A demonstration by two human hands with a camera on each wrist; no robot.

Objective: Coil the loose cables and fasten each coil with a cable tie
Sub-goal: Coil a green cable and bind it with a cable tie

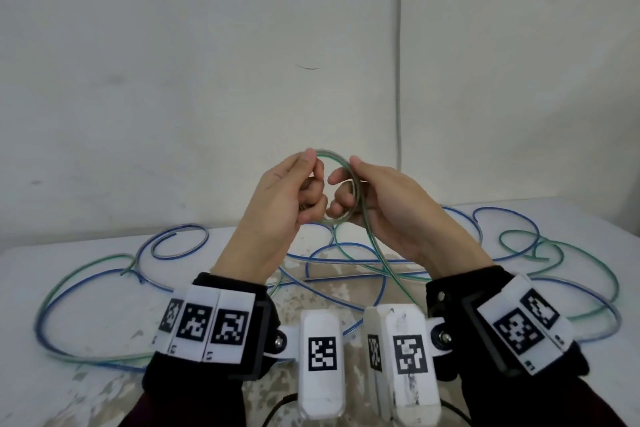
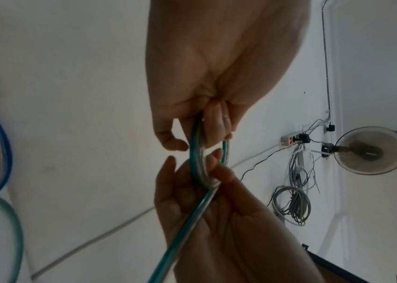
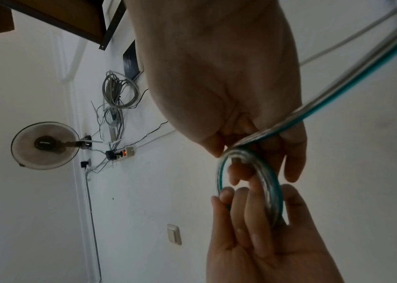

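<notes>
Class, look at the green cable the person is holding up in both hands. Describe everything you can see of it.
The green cable looks like clear, glossy plastic with a green stripe along it. Part of it is wound into a small round coil of a few turns, held upright above the table. The left hand and the right hand grip opposite sides, fingers curled through the ring. A loose tail runs down from the coil past the right palm to the table, among the blue cables. No tie is visible on it.
</notes>
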